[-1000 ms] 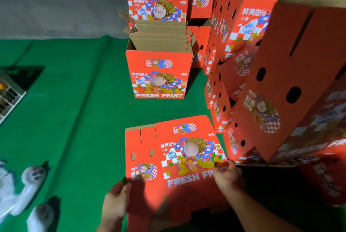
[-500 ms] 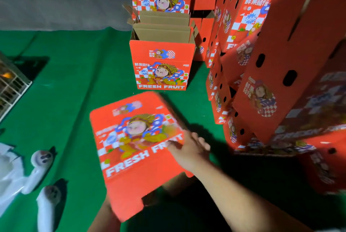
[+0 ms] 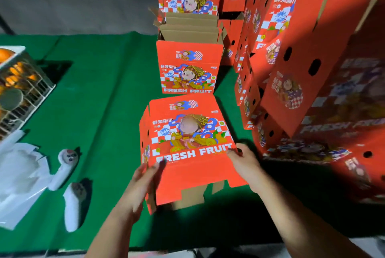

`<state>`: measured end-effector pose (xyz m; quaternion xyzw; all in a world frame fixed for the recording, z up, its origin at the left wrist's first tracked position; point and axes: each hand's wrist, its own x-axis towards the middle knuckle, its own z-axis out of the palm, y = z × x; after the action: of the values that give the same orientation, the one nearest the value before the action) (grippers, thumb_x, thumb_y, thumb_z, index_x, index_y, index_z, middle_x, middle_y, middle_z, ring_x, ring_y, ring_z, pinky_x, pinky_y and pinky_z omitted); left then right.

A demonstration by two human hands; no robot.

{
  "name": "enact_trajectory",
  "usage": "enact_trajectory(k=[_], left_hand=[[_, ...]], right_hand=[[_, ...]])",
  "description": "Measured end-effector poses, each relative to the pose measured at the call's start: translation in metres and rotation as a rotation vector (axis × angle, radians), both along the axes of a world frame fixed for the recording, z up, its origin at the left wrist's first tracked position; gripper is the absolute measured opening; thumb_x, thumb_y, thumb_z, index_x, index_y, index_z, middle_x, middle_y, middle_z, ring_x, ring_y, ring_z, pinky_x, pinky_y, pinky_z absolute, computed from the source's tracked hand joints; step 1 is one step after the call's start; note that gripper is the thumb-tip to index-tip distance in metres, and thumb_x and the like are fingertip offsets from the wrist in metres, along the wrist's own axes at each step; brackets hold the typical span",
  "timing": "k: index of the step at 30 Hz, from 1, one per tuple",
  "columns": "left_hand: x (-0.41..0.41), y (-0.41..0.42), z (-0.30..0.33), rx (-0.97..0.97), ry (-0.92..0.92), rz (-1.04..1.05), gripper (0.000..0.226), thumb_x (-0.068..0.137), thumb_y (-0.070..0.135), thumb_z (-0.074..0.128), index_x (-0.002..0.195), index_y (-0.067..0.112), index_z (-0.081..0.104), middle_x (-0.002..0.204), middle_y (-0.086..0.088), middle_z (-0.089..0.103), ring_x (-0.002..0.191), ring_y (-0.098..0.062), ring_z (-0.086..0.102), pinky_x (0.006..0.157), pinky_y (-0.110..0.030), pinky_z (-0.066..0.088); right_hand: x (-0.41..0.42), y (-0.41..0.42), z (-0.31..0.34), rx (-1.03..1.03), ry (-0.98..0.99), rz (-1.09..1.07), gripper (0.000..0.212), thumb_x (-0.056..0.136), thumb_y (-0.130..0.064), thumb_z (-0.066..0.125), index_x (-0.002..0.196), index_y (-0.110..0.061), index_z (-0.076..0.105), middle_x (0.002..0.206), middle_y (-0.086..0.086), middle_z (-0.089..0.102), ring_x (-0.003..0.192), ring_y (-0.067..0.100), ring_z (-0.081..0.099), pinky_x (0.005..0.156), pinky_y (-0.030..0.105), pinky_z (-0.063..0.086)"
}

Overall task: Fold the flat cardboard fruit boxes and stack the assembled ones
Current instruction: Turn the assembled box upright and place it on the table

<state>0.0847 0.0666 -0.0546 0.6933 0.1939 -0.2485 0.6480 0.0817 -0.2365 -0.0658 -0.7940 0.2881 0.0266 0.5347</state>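
Nearest to the camera, the left hand [image 3: 143, 182] lies against the left edge of the fruit box [image 3: 187, 145], its fingers rather straight and pressing, while the right hand [image 3: 242, 164] pinches the right edge near the words "FRESH FRUIT", thumb on top. The box is half opened between them, above the green mat [image 3: 100, 111], its printed panel facing up and its brown bottom flaps [image 3: 191, 195] hanging toward the person. I judge the hands stand on opposite sides to push the sleeve into a square shape before the flaps are closed.

Just behind it stands an assembled box [image 3: 188, 66] with open top flaps, and more are stacked behind. At the right, flat boxes [image 3: 308, 66] lean together. At the far left is a wire basket [image 3: 23, 91] with oranges.
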Motion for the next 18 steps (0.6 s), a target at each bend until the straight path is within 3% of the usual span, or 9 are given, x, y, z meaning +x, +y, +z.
enact_trajectory(k=[2,4,7,10,13,14,16,17,18], left_hand=[[-0.012,0.000,-0.010,0.129,-0.004,-0.095,0.052,0.088,0.059,0.068,0.115,0.017,0.054,0.067,0.007,0.069,0.062,-0.022,0.057,0.056,-0.026,0.041],[-0.020,-0.002,-0.016,0.099,-0.039,-0.093,0.062,0.088,0.054,0.075,0.116,0.004,0.053,0.081,-0.012,0.064,0.068,-0.024,0.051,0.053,-0.027,0.039],[-0.019,-0.008,-0.003,-0.042,-0.114,0.109,0.028,0.098,0.044,0.064,0.098,0.015,0.063,0.088,0.001,0.071,0.071,-0.020,0.061,0.062,-0.030,0.053],[-0.018,-0.008,0.004,-0.100,-0.251,0.289,0.041,0.094,0.052,0.056,0.107,0.017,0.074,0.105,0.001,0.079,0.082,-0.025,0.069,0.077,-0.035,0.056],[-0.030,-0.005,-0.015,0.286,-0.205,0.339,0.072,0.077,0.051,0.055,0.137,0.011,0.061,0.131,-0.014,0.068,0.122,-0.033,0.063,0.108,-0.041,0.048],[-0.037,-0.007,-0.028,0.331,-0.101,0.325,0.078,0.079,0.049,0.058,0.145,0.009,0.052,0.129,-0.019,0.067,0.120,-0.035,0.063,0.106,-0.039,0.049],[-0.050,-0.016,-0.052,0.328,0.012,0.141,0.050,0.094,0.029,0.067,0.142,0.017,0.058,0.098,-0.014,0.073,0.098,-0.031,0.065,0.080,-0.026,0.056],[-0.055,-0.022,-0.058,0.383,0.046,0.053,0.038,0.098,0.022,0.068,0.135,0.020,0.064,0.096,-0.011,0.073,0.103,-0.030,0.062,0.081,-0.024,0.053],[-0.058,-0.025,-0.068,0.495,0.069,-0.022,0.042,0.096,0.025,0.071,0.136,0.017,0.062,0.110,-0.016,0.071,0.116,-0.034,0.057,0.093,-0.030,0.049]], right_hand=[[-0.009,-0.005,-0.002,-0.081,0.050,0.052,0.012,0.095,-0.025,0.064,0.104,-0.026,0.057,0.094,-0.005,0.067,0.080,0.010,0.063,0.061,0.025,0.044],[-0.015,-0.011,0.000,-0.136,0.088,0.083,0.010,0.093,-0.026,0.063,0.103,-0.025,0.058,0.090,-0.004,0.068,0.075,0.014,0.064,0.056,0.025,0.043],[-0.016,-0.026,0.008,-0.222,0.079,0.126,0.007,0.092,-0.031,0.061,0.095,-0.025,0.062,0.085,-0.006,0.069,0.072,0.014,0.066,0.055,0.026,0.044],[-0.018,-0.047,0.006,-0.295,0.003,0.099,0.015,0.093,-0.034,0.065,0.102,-0.022,0.064,0.087,-0.002,0.070,0.073,0.018,0.067,0.060,0.029,0.046],[-0.040,-0.070,-0.021,-0.339,0.116,0.103,0.023,0.093,-0.026,0.069,0.110,-0.011,0.063,0.094,0.009,0.071,0.081,0.028,0.067,0.073,0.035,0.054],[-0.052,-0.076,-0.034,-0.339,0.195,0.143,0.026,0.093,-0.023,0.069,0.114,-0.011,0.060,0.099,0.010,0.071,0.084,0.028,0.066,0.077,0.036,0.055],[-0.080,-0.081,-0.058,-0.355,0.329,0.255,0.044,0.091,-0.022,0.068,0.132,-0.018,0.050,0.109,0.007,0.064,0.091,0.027,0.063,0.083,0.033,0.054],[-0.094,-0.082,-0.067,-0.376,0.380,0.321,0.054,0.090,-0.026,0.067,0.139,-0.023,0.046,0.115,0.008,0.058,0.097,0.028,0.062,0.088,0.033,0.053],[-0.104,-0.081,-0.075,-0.406,0.427,0.390,0.060,0.089,-0.032,0.066,0.145,-0.028,0.043,0.120,0.009,0.051,0.104,0.029,0.060,0.096,0.034,0.052]])
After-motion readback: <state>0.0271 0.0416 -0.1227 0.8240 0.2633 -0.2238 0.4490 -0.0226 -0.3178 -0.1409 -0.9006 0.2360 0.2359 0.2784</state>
